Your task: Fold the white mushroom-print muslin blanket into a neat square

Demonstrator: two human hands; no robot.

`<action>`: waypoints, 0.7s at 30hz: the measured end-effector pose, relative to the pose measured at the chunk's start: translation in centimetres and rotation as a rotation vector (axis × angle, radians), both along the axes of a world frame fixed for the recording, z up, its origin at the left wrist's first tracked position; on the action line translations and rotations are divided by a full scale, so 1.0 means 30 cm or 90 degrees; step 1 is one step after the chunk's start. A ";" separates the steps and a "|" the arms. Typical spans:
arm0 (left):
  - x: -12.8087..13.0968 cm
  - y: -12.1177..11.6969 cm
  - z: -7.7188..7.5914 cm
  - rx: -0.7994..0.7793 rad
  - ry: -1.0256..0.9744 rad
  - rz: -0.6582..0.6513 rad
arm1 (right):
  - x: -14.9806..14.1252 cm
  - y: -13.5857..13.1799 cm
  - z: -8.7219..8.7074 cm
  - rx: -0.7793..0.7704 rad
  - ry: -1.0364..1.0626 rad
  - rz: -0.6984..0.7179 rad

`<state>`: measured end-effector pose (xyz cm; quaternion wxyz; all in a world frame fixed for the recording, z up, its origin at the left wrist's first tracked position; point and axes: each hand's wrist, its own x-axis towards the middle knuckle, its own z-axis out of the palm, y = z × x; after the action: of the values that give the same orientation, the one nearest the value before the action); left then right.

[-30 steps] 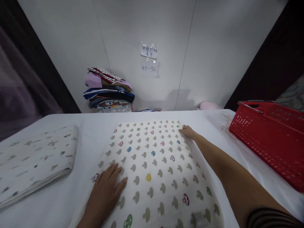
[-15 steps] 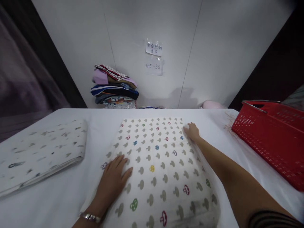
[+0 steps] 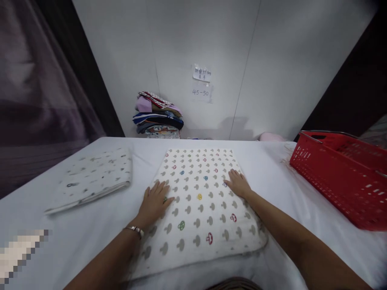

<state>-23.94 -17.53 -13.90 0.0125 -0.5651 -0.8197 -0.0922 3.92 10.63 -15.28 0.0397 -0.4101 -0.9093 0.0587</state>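
Observation:
A white cloth printed with small mushrooms lies spread flat in front of me, its near edge slightly wavy. On its left side rests my left hand, palm down with the fingers apart; a bracelet circles that wrist. My right hand lies flat on the cloth's right side, a little farther from me, fingers stretched out. To the left sits a second white cloth, folded and printed with scattered small motifs, touched by neither hand.
A red perforated basket with a metal handle stands at the right on the white-covered table. Behind the table, a stack of folded fabrics leans by the wall, below paper signs. A blurred, pixelated patch covers the lower left.
My right hand has drawn back toward me along the cloth's right side. My left hand still lies on the left side. The view has shifted, and the cloth's near edge now shows.

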 end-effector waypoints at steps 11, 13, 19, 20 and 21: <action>0.010 -0.087 0.019 -0.059 -0.088 0.068 | 0.120 -0.199 -0.004 0.033 -0.054 -0.019; 0.015 -0.108 0.023 -0.062 -0.080 0.079 | 0.158 -0.228 -0.020 0.040 -0.064 0.029; 0.011 -0.121 0.040 -0.086 -0.118 0.110 | 0.242 -0.325 -0.073 0.008 -0.055 0.070; 0.012 -0.104 0.047 -0.076 -0.115 0.116 | 0.249 -0.343 -0.076 -0.009 -0.047 0.095; 0.013 -0.079 0.056 -0.066 -0.108 0.116 | 0.253 -0.361 -0.076 -0.027 -0.040 0.123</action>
<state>-23.56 -19.91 -12.23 -0.0778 -0.4782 -0.8695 -0.0960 11.50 -0.20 -17.56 -0.0036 -0.3230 -0.9439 0.0684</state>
